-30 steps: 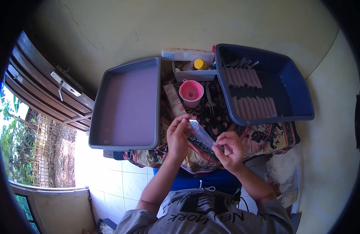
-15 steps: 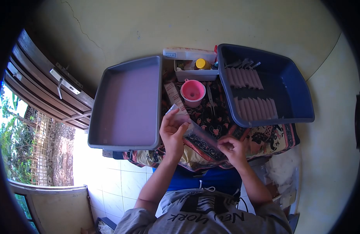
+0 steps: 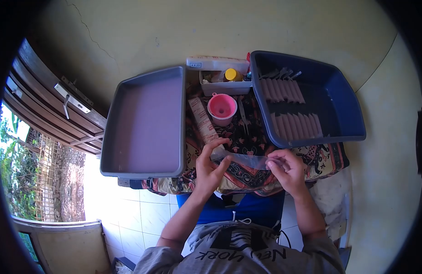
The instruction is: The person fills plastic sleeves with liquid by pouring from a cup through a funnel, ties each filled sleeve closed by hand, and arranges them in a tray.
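So the right hand (image 3: 286,171) has a narrow grip on one end of a clear plastic bag (image 3: 249,161), the left hand (image 3: 210,168) is spread pretty wide at the other, and from the bag there's a pink funnel (image 3: 222,107) at 11 o'clock and a blue tub (image 3: 342,107) at 2.

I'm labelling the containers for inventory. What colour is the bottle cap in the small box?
The bottle cap is yellow, seen in the head view.
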The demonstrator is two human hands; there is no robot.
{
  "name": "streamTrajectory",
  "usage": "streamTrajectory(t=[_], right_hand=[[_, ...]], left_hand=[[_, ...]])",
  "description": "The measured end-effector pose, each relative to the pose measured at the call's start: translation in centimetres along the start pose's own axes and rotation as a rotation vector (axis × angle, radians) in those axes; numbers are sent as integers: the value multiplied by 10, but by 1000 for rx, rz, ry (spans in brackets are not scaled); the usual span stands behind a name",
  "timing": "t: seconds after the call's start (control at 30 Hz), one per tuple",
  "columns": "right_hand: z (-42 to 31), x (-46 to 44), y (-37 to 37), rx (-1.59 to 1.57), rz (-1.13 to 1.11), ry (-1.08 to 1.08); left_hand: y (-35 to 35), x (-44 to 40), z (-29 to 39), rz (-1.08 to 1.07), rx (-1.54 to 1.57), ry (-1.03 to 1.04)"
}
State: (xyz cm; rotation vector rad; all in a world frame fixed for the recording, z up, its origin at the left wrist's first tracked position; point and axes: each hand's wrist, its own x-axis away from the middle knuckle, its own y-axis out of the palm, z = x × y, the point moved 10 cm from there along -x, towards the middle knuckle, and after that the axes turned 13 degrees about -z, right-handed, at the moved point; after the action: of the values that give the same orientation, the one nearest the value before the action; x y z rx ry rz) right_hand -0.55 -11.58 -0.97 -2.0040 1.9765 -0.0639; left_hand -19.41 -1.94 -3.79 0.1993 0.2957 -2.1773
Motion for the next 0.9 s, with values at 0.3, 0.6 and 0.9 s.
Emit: streamTrajectory(t=[0.3,0.6,0.9], right_hand=[[-64,-64,44,231,-400,-66],[-8,-117,61,-131,-287,47],[4,-172,73,679,-59,-91]], left_hand=[[22,-5,49,-245,-204,-37],[-18,15,-2,93,329,-154],[-12,27,-11,136,561,-180]])
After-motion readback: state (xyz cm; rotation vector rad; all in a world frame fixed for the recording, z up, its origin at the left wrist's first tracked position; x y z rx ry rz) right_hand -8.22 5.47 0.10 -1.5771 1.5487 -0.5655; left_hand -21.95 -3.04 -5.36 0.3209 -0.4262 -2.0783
